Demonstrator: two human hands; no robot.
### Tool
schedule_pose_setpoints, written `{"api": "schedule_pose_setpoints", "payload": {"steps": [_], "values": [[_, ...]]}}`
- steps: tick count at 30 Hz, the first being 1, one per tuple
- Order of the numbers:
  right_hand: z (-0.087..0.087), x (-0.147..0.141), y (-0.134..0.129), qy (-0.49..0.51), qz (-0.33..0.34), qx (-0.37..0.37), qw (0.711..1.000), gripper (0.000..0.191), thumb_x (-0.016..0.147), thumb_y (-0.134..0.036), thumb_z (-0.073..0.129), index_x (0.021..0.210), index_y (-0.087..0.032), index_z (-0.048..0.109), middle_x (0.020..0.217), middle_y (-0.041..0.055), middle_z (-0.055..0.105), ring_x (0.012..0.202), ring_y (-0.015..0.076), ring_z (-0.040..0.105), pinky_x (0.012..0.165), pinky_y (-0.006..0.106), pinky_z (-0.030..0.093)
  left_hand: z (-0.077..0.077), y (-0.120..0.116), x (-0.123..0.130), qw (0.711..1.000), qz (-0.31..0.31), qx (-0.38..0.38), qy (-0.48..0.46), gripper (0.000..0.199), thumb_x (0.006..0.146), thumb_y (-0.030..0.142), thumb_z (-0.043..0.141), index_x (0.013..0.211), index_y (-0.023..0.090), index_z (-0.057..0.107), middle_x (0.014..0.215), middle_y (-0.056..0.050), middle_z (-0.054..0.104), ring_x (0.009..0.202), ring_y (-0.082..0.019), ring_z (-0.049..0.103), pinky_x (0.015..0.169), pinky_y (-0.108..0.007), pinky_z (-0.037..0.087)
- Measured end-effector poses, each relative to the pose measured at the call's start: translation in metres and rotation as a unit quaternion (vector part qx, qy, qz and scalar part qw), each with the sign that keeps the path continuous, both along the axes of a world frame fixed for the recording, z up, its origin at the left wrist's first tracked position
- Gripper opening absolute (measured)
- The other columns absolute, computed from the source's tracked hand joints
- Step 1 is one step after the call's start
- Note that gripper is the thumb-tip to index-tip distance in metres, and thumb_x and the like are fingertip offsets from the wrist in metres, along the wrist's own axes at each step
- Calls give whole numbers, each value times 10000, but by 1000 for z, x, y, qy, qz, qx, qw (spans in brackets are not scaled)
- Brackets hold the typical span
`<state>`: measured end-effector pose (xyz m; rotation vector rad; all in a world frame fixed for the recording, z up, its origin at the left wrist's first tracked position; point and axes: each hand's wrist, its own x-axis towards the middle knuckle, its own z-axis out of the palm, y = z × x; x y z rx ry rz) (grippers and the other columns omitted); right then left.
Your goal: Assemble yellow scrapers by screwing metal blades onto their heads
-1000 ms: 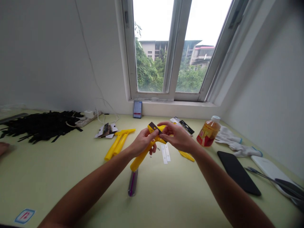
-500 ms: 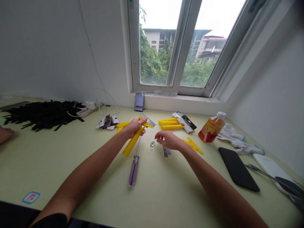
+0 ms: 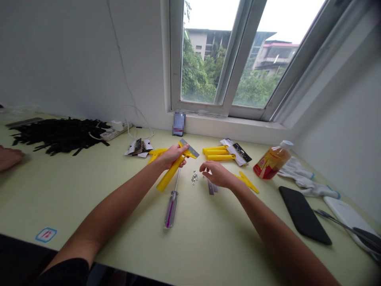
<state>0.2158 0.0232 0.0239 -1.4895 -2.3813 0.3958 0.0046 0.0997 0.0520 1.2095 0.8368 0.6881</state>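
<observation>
My left hand (image 3: 175,155) is closed round a yellow scraper (image 3: 170,174), whose grey blade (image 3: 189,148) points up and to the right. Under that hand a screwdriver (image 3: 170,210) with a clear and purple handle lies on the table, its shaft running up towards my fingers. My right hand (image 3: 214,173) hovers with bent fingers just right of a small pile of metal nuts (image 3: 194,177); whether its fingertips hold anything is too small to tell. Flat metal blades (image 3: 212,187) lie beneath it, and yellow plastic pieces (image 3: 249,182) are beside its wrist.
Yellow handles (image 3: 220,153), packaging (image 3: 241,154), a bottle (image 3: 271,161), gloves (image 3: 309,180) and a black phone-like slab (image 3: 303,214) stand or lie to the right. Black strips (image 3: 59,135) and packets (image 3: 138,147) are left. A phone (image 3: 179,124) leans at the back; another person's hand (image 3: 10,158) shows far left.
The whole view has shifted slightly. The scraper's blade is turned a little, showing more of its face. My right hand stays beside the nuts, its fingers a little more spread.
</observation>
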Motion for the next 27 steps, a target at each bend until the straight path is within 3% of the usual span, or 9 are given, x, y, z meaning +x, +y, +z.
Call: {"api": "schedule_pose_setpoints", "payload": {"steps": [4,8,11,14,20,27], "values": [[18,24,1,-8,-40,-37,998,180,836,-145,533,945,-203,663,906,53,689,803,177,624,713,285,459,3,1,-2,1000,-1,-11,6,267,887,410,570,893,169,455,741,-22,571,415,-91,529,350,-195,390],[34,69,1,-19,-73,-105,992,222,808,-207,591,1019,-214,659,965,52,697,846,180,643,732,279,484,7,2,-5,1000,-10,-26,9,199,864,322,578,865,162,461,719,-20,562,419,-84,512,358,-186,374],[36,109,-1,-36,-120,-164,979,410,744,-283,686,1141,-214,614,1043,63,686,859,183,659,714,264,503,7,4,-7,999,-11,-29,8,181,843,293,582,860,157,465,718,-21,561,419,-79,503,362,-182,367],[28,135,-1,-70,-182,-206,959,591,633,-289,776,1184,-186,589,972,74,690,804,210,665,682,287,506,3,7,-7,1000,-10,-29,7,191,819,285,603,863,161,463,720,-24,567,421,-86,507,363,-187,366],[10,141,5,-94,-246,-235,936,570,587,-275,797,1118,-191,610,1012,91,657,804,231,646,647,304,492,-2,6,-5,999,-13,-26,13,243,785,303,639,859,177,445,682,-1,543,431,-99,516,370,-193,370],[16,152,-3,-44,-298,-297,906,604,619,-383,777,1154,-234,540,1057,87,635,757,200,643,545,285,512,0,1,-3,999,-28,-17,12,302,749,326,678,871,182,442,714,15,524,437,-85,512,374,-190,378]]}}
